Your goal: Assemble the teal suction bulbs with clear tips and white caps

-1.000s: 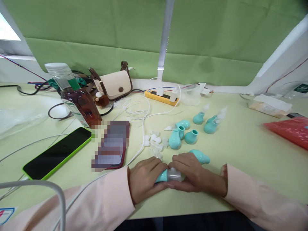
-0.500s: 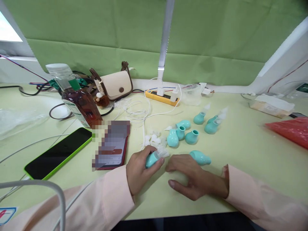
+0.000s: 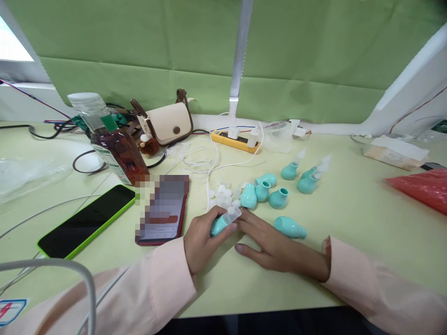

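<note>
My left hand (image 3: 204, 242) is wrapped round a teal squeeze bulb (image 3: 220, 225) with a clear plastic piece (image 3: 233, 213) at its mouth. Close beside it, my right hand (image 3: 267, 242) stretches its fingers towards the small translucent white plastic parts (image 3: 222, 194), thumb spread away; some fingertips are hidden near the clear piece. A lone teal bulb (image 3: 290, 227) lies on its side behind my right hand. Farther back is a group of teal bulbs, one of them upright with its mouth uncovered (image 3: 278, 198). Several bulbs fitted with clear tips, such as this bulb (image 3: 289, 171), stand to the right.
On the left lie a green-edged phone (image 3: 87, 221) and a red-cased phone (image 3: 162, 216). Behind them are a bottle of dark liquid (image 3: 120, 156) and a cream handbag (image 3: 171, 123). A yellow power strip (image 3: 223, 138), a tissue pack (image 3: 394, 153) and a red bag (image 3: 422, 188) sit farther off.
My right hand has straightened its fingers and moved slightly towards the left hand and the white parts. The left hand still grips the bulb, and its clear piece now shows plainly.
</note>
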The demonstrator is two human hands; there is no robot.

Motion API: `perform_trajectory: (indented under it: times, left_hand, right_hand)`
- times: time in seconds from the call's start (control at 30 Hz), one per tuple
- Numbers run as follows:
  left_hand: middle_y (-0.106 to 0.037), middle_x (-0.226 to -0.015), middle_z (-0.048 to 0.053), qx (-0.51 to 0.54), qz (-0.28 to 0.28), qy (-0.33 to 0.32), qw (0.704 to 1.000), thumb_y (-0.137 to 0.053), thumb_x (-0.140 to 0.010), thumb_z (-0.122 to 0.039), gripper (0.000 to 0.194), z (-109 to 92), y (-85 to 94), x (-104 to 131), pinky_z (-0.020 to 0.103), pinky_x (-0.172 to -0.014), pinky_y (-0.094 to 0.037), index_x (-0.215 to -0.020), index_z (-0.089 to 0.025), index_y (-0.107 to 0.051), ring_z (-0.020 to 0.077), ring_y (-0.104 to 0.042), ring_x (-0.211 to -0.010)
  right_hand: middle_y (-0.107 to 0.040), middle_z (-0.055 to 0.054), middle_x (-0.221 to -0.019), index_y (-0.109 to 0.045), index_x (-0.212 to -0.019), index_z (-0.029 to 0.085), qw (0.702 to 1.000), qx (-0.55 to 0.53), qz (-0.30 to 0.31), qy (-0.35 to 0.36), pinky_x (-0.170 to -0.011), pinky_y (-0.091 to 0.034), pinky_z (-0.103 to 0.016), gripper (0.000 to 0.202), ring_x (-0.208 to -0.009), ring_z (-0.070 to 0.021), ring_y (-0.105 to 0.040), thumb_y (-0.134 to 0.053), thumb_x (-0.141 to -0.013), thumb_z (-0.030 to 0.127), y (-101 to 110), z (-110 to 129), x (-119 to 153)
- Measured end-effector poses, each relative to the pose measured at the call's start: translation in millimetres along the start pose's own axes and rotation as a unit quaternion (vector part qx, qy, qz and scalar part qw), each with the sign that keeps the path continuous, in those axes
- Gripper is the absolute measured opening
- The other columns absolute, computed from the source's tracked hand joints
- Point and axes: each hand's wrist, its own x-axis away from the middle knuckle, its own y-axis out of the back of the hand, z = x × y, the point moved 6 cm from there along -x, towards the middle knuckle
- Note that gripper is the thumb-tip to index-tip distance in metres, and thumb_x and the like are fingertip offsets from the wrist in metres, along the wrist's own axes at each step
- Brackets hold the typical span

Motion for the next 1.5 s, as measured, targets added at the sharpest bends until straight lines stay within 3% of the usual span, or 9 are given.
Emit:
perform_trajectory:
  times: [0.13,0.33,0.43,0.73,0.83,0.93,1.03,1.2,1.5]
  left_hand:
    - [-0.062,-0.078,-0.003,-0.011,-0.01,-0.034,0.999,-0.051,-0.076,-0.031,0.017,-1.5,0.4,1.1,0.021,-0.063,-0.042,-0.087,-0.019,-0.05,0.0109,-0.056,-0.067]
    - [-0.063,-0.07,-0.002,-0.061,-0.055,-0.095,0.992,-0.058,-0.071,-0.028,0.015,-7.1,2.8,6.4,0.022,-0.059,-0.044,-0.081,-0.018,-0.054,0.0125,-0.059,-0.063]
    - [-0.064,-0.07,0.0,-0.091,-0.052,-0.098,0.99,-0.058,-0.069,-0.027,0.015,-6.8,0.9,7.4,0.023,-0.057,-0.045,-0.081,-0.018,-0.055,0.014,-0.06,-0.064]
    - [-0.061,-0.071,0.003,-0.163,0.016,-0.14,0.977,-0.053,-0.072,-0.031,0.016,-13.1,-12.4,10.8,0.026,-0.055,-0.045,-0.08,-0.016,-0.053,0.0162,-0.057,-0.065]
    - [-0.058,-0.07,0.003,-0.193,0.031,-0.16,0.968,-0.048,-0.076,-0.032,0.017,-18.7,-17.5,15.5,0.026,-0.053,-0.043,-0.079,-0.016,-0.054,0.0162,-0.055,-0.063]
    - [-0.055,-0.067,0.004,-0.217,0.028,-0.166,0.962,-0.043,-0.079,-0.031,0.02,-21.5,-19.7,17.2,0.027,-0.052,-0.042,-0.074,-0.015,-0.054,0.0165,-0.052,-0.061]
    - [-0.054,-0.066,0.005,-0.198,0.056,-0.193,0.959,-0.042,-0.081,-0.032,0.024,-23.3,-23.0,16.3,0.026,-0.052,-0.041,-0.069,-0.014,-0.052,0.0159,-0.05,-0.061]
    - [-0.053,-0.067,0.004,-0.112,0.095,-0.215,0.965,-0.037,-0.083,-0.04,0.031,-21.8,-24.5,16.3,0.024,-0.053,-0.04,-0.072,-0.014,-0.05,0.0143,-0.049,-0.062]
    - [-0.051,-0.068,0.002,-0.02,0.14,-0.219,0.965,-0.04,-0.082,-0.039,0.026,-25.2,-23.9,21.6,0.021,-0.053,-0.039,-0.078,-0.016,-0.052,0.012,-0.05,-0.062]
  right_hand:
    - [-0.04,-0.013,-0.124,-0.044,-0.112,0.013,1.0,0.016,-0.021,0.003,-0.1,-0.026,-0.039,0.035,-0.121,-0.0204,-0.027,-0.042,-0.081,0.03,-1.7,-3.9,-0.9]
    - [-0.062,-0.009,-0.098,-0.052,-0.096,0.016,0.969,0.028,-0.243,0.024,-0.073,-0.049,-0.027,0.02,-0.089,-0.0163,-0.059,-0.048,-0.077,0.015,12.3,-8.2,9.3]
    - [-0.064,-0.006,-0.088,-0.053,-0.091,0.018,0.961,0.002,-0.277,0.02,-0.068,-0.049,-0.026,0.017,-0.08,-0.015,-0.061,-0.047,-0.077,0.013,20.9,-3.4,14.8]
    - [-0.048,0.004,-0.058,-0.038,-0.1,0.017,0.969,-0.202,-0.06,-0.126,-0.045,-0.036,-0.019,0.029,-0.05,-0.0081,-0.042,-0.048,-0.077,0.033,7.0,-8.5,8.0]
    - [-0.044,0.004,-0.057,-0.045,-0.082,0.017,0.983,-0.143,-0.005,-0.117,-0.047,-0.032,-0.019,0.021,-0.05,-0.0076,-0.038,-0.047,-0.077,0.037,-1.4,-7.2,4.5]
    - [-0.04,0.002,-0.055,-0.039,-0.06,0.016,0.992,-0.058,0.017,-0.111,-0.052,-0.031,-0.022,0.031,-0.053,-0.0087,-0.036,-0.039,-0.081,0.039,-2.9,-5.7,3.4]
    - [-0.036,0.003,-0.055,-0.034,-0.059,0.017,0.99,-0.082,0.052,-0.105,-0.053,-0.029,-0.023,0.034,-0.054,-0.0089,-0.032,-0.03,-0.085,0.039,-4.2,-4.0,4.4]
    - [-0.029,0.004,-0.058,-0.03,-0.061,0.018,0.959,-0.248,0.089,-0.1,-0.051,-0.027,-0.022,0.034,-0.055,-0.0087,-0.027,-0.027,-0.086,0.04,-5.3,-3.9,6.7]
    - [-0.024,0.004,-0.053,-0.031,-0.054,0.018,0.872,-0.46,0.104,-0.132,-0.045,-0.02,-0.023,0.037,-0.05,-0.008,-0.023,-0.035,-0.082,0.04,-10.5,-8.1,5.8]
